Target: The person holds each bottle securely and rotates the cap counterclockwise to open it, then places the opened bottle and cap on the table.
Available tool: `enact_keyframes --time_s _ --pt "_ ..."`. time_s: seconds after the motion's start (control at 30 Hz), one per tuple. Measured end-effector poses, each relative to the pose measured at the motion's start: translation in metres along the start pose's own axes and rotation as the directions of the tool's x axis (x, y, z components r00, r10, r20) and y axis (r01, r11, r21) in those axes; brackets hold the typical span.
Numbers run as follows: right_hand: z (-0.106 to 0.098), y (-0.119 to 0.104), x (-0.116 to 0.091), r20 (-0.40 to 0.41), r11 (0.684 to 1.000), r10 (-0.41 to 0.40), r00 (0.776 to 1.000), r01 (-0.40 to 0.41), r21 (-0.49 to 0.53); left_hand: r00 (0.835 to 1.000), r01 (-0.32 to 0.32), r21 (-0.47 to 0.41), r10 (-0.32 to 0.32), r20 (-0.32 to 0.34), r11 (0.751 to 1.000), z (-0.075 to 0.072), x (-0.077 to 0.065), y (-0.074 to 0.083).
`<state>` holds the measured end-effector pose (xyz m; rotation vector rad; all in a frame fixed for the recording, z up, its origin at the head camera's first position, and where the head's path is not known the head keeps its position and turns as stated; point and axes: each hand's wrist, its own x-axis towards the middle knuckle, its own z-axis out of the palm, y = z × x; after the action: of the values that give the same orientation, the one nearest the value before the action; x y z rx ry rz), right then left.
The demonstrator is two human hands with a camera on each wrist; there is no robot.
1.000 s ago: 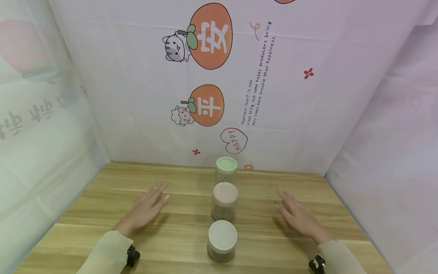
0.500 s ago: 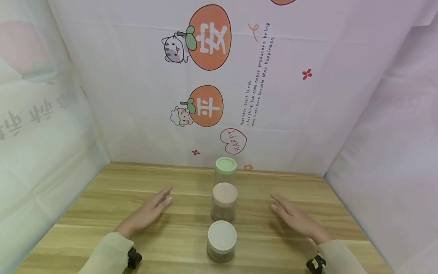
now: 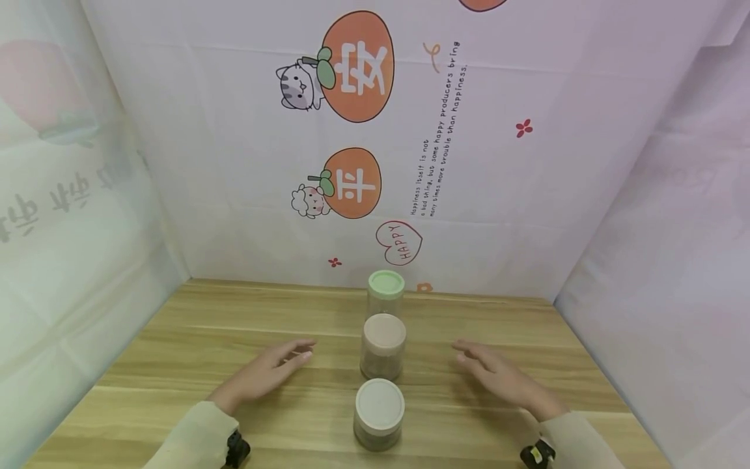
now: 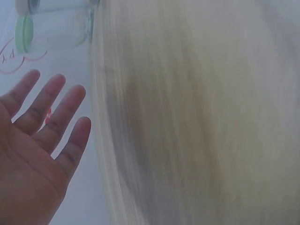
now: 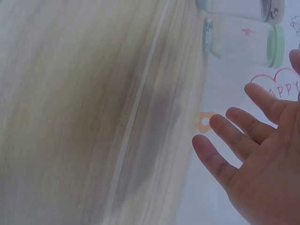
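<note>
Three clear lidded jars stand upright in a row down the middle of the table. Farthest back is the jar with a green lid (image 3: 386,286). In the middle stands a jar with a beige lid (image 3: 383,345), and nearest is a jar with a white lid (image 3: 379,413). My left hand (image 3: 266,374) hovers to the left of the middle jar, fingers extended and holding nothing. On the right side, my right hand (image 3: 504,378) mirrors it, its fingers spread and apart from the jars. Both wrist views show bare palms, with the green-lidded jar (image 5: 246,42) beyond the fingers.
The wood-grain table (image 3: 234,312) ends at a white printed cloth (image 3: 246,163) behind the jars. Cloth walls (image 3: 70,260) also close off the left and right sides. A small black device (image 3: 237,449) is strapped at each sleeve cuff.
Both hands have moved inward toward the row of jars, the left one farther than the right. The jars have stayed in place on the table.
</note>
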<state>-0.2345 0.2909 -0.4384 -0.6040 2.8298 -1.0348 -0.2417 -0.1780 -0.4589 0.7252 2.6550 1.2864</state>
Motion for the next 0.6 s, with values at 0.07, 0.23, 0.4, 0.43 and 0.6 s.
enact_keyframes --time_s 0.07,0.23,0.4,0.43,0.6 --pt "0.002 -0.004 0.000 0.008 1.000 -0.007 1.000 0.007 -0.001 0.999 -0.016 -0.010 0.016 0.031 1.000 0.004 0.001 0.003" --pt "0.005 -0.016 0.000 0.033 0.999 -0.050 0.998 0.050 -0.010 0.992 -0.052 -0.054 0.058 0.109 0.997 0.013 0.004 0.011" --pt "0.008 -0.026 0.000 0.075 0.997 -0.073 0.994 0.073 0.011 0.981 -0.058 -0.106 0.076 0.176 0.993 0.021 0.008 0.019" --pt "0.009 -0.028 0.000 0.083 0.997 -0.074 0.994 0.073 0.016 0.979 -0.066 -0.110 0.086 0.185 0.992 0.023 0.009 0.020" --pt "0.012 -0.038 -0.002 0.113 0.996 -0.090 0.990 0.089 0.021 0.968 -0.115 -0.087 0.132 0.215 0.990 0.032 0.012 0.024"
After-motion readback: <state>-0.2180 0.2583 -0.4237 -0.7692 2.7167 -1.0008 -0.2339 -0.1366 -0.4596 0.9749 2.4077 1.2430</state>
